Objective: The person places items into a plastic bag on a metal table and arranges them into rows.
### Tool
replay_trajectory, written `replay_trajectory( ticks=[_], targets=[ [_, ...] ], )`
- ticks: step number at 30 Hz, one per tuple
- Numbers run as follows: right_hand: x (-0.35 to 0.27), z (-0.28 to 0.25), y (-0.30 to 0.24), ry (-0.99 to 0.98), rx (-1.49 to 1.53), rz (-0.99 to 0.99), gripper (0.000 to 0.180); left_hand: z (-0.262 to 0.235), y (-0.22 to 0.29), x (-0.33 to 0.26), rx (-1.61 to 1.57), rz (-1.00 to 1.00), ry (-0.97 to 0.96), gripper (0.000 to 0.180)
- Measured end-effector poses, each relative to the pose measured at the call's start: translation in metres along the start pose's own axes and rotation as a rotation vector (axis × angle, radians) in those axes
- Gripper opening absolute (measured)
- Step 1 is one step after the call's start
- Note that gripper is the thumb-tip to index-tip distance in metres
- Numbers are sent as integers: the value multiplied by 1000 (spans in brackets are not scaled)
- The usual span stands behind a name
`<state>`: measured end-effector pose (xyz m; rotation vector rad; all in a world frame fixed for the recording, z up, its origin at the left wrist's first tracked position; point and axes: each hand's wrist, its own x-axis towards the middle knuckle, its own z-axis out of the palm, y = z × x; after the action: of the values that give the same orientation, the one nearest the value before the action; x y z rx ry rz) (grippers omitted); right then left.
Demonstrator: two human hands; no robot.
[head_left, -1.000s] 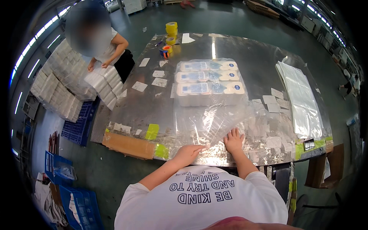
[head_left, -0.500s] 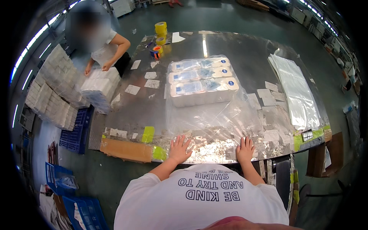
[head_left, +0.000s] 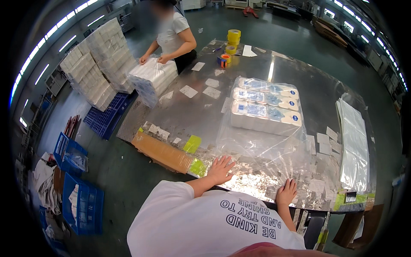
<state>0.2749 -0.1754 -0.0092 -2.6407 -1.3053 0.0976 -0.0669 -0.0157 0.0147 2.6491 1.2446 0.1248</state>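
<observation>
My left hand [head_left: 220, 170] lies flat with its fingers spread on the table's near edge, beside a strip of yellow-green tape [head_left: 197, 167]. Farther right, my right hand [head_left: 287, 192] rests on the same edge, fingers stretched out and holding nothing. Beyond both hands sits a clear plastic bag [head_left: 261, 143] with three rows of white wrapped packs [head_left: 266, 112] inside, blue-marked on top. Its loose, wrinkled end spreads toward me and reaches close to my fingertips. The metal table [head_left: 314, 79] carries the bag.
A stack of flat plastic bags [head_left: 353, 143] lies at the right. Tape rolls [head_left: 233, 37] stand at the far edge, paper scraps [head_left: 188, 91] nearer. On the left, a co-worker [head_left: 175, 36] handles a wrapped bundle [head_left: 153, 73] beside stacked packs [head_left: 107, 47] on a blue pallet [head_left: 107, 112].
The view has turned left, so the table and packs appear farther right. Both my hands stay flat on the near edge. The co-worker's hands remain at the bundle.
</observation>
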Motion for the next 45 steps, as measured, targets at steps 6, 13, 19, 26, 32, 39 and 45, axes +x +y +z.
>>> replay_trajectory(
  ticks=[6, 13, 19, 26, 32, 39, 45],
  targets=[
    [0, 3, 0, 15, -30, -17, 53, -4, 1, 2, 22, -18, -68, 62],
    [0, 2, 0, 19, 1, -11, 53, -5, 3, 2, 31, -46, -102, 64],
    [-2, 3, 2, 45, 8, -15, 52, -2, 1, 4, 59, -41, -119, 64],
    [-2, 3, 3, 46, 4, -25, 53, 3, 1, 4, 64, -28, -95, 62],
    [-1, 3, 2, 51, 3, -24, 53, -2, 2, 3, 39, -42, -106, 62],
    [0, 8, 3, 59, -6, -16, 52, -2, 0, 4, 30, -37, -106, 62],
    [1, 8, 3, 57, -20, -31, 51, 7, -4, 4, -15, -5, 24, 59]
  ],
)
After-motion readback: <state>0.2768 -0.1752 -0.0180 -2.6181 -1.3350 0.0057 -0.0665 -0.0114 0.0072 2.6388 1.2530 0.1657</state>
